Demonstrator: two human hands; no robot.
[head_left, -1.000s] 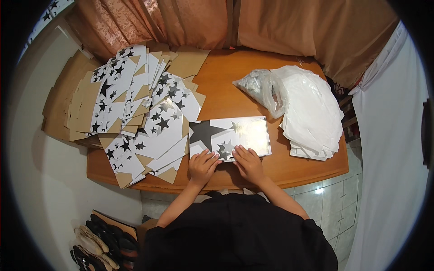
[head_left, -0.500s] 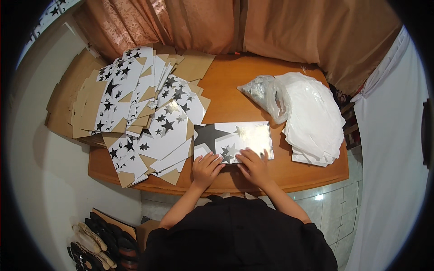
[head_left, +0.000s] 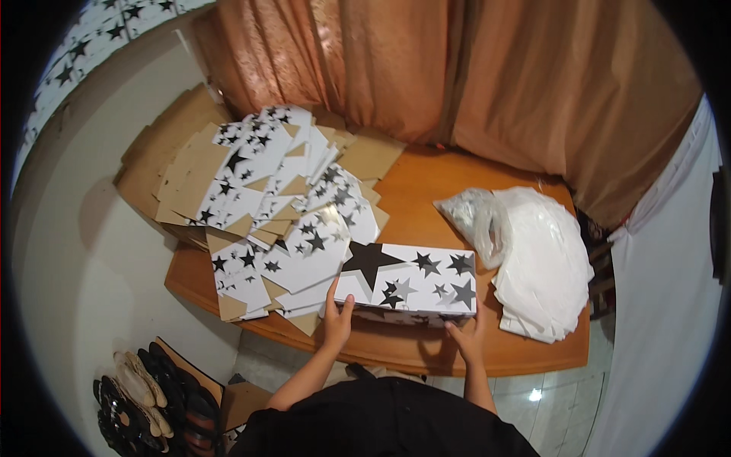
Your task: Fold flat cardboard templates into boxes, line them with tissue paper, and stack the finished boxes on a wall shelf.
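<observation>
We see our left hand (head_left: 336, 320) and right hand (head_left: 466, 339) at the near edge of the wooden table (head_left: 426, 198), both on the star-printed box (head_left: 411, 286), which fills the near middle. To the left, a sprawling heap of flat star-printed cardboard sheets (head_left: 282, 206) covers the table from near edge to far side and touches the box, so no way through there. To the right, a stack of white plastic bags (head_left: 541, 259) lies just beside the box, leaving only a thin gap. Bare wood shows beyond the box, toward the orange curtain (head_left: 487, 84) that closes off the far side. A narrow bare strip runs along the near edge under our hands.
</observation>
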